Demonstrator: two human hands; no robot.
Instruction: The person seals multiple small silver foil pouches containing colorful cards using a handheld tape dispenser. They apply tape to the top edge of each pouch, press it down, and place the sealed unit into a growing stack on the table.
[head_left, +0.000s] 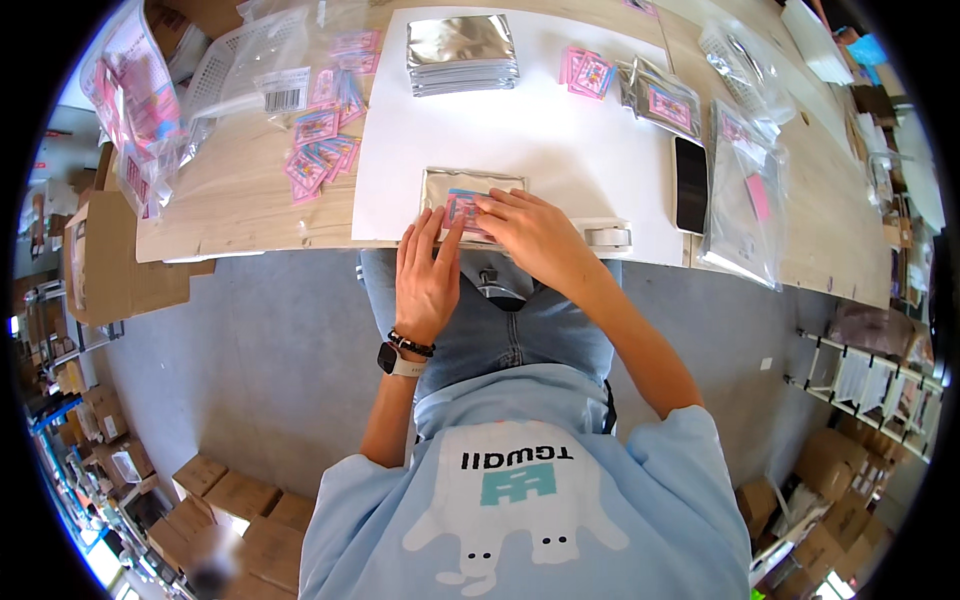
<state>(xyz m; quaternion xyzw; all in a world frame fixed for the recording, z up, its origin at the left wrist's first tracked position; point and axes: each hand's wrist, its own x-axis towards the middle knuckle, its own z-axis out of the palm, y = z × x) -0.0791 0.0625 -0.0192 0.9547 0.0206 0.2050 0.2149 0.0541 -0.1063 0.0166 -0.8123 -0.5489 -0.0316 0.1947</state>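
Note:
A silver foil pouch [438,184] lies flat at the front edge of the table, with a small pink and blue label [460,207] on it. My left hand [428,278] rests over the pouch's near left part, fingers stretched out, the fingertips at the label's lower edge. From the right, my right hand [535,232] reaches over the pouch, its extended fingertips touching the label's right side. The right thumb is hidden. Behind them stands a neat stack of silver pouches [462,55].
Loose pink labels [318,160] lie at the left, more labels [588,73] at the back right beside labelled foil pouches [665,100]. A phone [690,185], a clear plastic bag [742,205] and a white tape roll [607,237] are at the right. A cardboard box [125,250] stands left.

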